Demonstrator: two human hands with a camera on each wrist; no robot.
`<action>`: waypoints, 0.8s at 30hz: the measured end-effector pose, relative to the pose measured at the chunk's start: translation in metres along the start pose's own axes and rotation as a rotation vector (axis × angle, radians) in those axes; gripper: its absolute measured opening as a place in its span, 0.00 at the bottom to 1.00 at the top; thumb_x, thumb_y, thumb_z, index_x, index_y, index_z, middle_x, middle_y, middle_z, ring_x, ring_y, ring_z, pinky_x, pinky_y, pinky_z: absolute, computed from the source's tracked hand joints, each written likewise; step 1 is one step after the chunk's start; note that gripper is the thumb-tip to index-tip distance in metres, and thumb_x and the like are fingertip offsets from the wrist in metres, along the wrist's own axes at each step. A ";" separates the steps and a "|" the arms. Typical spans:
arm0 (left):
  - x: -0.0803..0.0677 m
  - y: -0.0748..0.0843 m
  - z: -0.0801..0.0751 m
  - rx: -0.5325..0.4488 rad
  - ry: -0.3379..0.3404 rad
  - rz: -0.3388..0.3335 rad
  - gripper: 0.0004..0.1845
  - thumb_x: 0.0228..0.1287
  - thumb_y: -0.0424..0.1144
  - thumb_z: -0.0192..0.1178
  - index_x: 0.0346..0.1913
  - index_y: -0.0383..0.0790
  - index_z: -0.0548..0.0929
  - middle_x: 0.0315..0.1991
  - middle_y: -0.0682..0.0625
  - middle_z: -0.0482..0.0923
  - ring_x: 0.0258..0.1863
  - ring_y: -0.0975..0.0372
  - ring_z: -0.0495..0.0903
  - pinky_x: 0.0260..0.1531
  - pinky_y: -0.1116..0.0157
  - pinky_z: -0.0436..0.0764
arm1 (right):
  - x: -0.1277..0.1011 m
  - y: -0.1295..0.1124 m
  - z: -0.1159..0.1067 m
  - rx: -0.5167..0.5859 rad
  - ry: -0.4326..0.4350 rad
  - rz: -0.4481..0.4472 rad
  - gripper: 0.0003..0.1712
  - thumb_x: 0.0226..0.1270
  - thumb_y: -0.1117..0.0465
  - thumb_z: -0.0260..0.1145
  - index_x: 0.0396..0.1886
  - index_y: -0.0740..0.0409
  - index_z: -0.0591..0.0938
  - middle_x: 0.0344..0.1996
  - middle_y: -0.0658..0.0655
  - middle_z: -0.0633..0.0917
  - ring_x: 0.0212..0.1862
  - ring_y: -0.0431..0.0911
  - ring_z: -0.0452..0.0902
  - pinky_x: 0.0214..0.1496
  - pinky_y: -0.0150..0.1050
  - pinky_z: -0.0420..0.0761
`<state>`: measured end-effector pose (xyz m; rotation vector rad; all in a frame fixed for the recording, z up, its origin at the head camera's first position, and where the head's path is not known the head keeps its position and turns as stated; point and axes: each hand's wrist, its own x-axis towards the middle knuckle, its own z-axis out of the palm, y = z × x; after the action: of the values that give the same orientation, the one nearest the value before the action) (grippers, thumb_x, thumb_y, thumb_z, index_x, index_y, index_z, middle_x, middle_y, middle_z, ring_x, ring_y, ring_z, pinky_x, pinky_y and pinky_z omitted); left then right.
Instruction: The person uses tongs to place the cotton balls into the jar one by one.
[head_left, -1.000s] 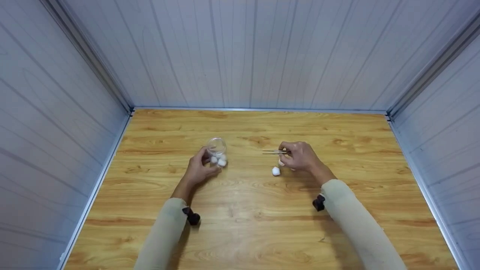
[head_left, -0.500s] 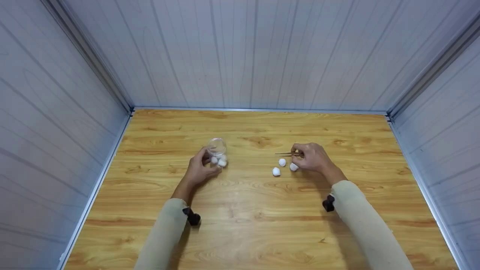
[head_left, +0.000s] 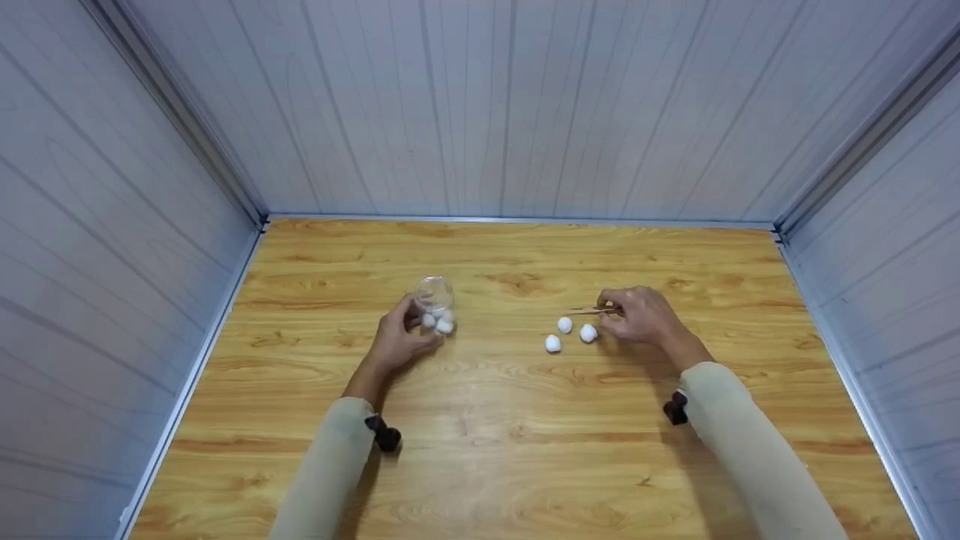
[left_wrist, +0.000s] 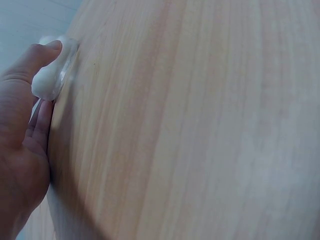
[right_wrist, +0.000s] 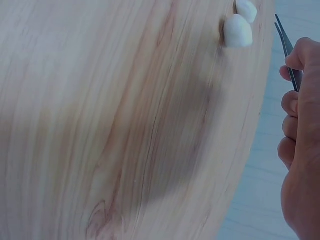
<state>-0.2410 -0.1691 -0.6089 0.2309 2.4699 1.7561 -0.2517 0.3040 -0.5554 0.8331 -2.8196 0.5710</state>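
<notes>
Tweezers point(head_left: 592, 308) are pinched in the right hand point(head_left: 641, 315), now drawn rightward, uncovering three cotton balls point(head_left: 564, 325) right of the clear jar point(head_left: 434, 295), which is gripped by the left hand point(head_left: 397, 339).

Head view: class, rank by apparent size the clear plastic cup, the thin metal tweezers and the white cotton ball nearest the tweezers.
1. Clear plastic cup, largest.
2. Thin metal tweezers, partly hidden by the right hand, so unsure.
3. White cotton ball, smallest.

Wood-grain tabletop point(head_left: 487, 465), enclosed by pale grey ribbed wall panels point(head_left: 510, 105), metal corner trims; even light.
</notes>
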 end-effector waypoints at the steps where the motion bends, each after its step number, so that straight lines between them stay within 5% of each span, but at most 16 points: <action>1: 0.000 0.000 0.000 0.001 -0.001 0.000 0.41 0.63 0.25 0.80 0.79 0.38 0.76 0.67 0.33 0.82 0.73 0.43 0.82 0.81 0.46 0.81 | 0.000 -0.001 -0.001 -0.010 -0.001 -0.008 0.08 0.70 0.59 0.71 0.43 0.57 0.91 0.29 0.61 0.93 0.23 0.44 0.76 0.27 0.45 0.78; 7: -0.002 0.001 -0.001 -0.002 -0.004 0.004 0.42 0.64 0.25 0.80 0.80 0.38 0.75 0.68 0.33 0.82 0.73 0.43 0.81 0.81 0.45 0.81 | -0.004 -0.005 -0.001 -0.074 -0.014 -0.060 0.07 0.73 0.60 0.72 0.44 0.58 0.91 0.31 0.60 0.95 0.24 0.49 0.83 0.27 0.49 0.85; 13: 0.000 -0.002 -0.001 -0.006 -0.006 0.018 0.42 0.64 0.26 0.80 0.80 0.39 0.75 0.68 0.35 0.81 0.72 0.45 0.82 0.81 0.47 0.82 | -0.009 -0.006 0.003 -0.097 0.036 -0.111 0.06 0.71 0.61 0.74 0.43 0.57 0.91 0.30 0.58 0.94 0.22 0.46 0.79 0.25 0.48 0.82; 24: 0.000 -0.001 -0.002 -0.005 -0.015 0.007 0.44 0.64 0.26 0.80 0.82 0.39 0.74 0.70 0.35 0.80 0.74 0.45 0.80 0.82 0.48 0.81 | -0.012 -0.013 0.012 -0.113 0.006 -0.074 0.10 0.73 0.57 0.76 0.45 0.58 0.91 0.32 0.58 0.95 0.23 0.43 0.75 0.27 0.49 0.84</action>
<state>-0.2414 -0.1712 -0.6095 0.2512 2.4567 1.7564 -0.2349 0.2954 -0.5652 0.9074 -2.7726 0.3993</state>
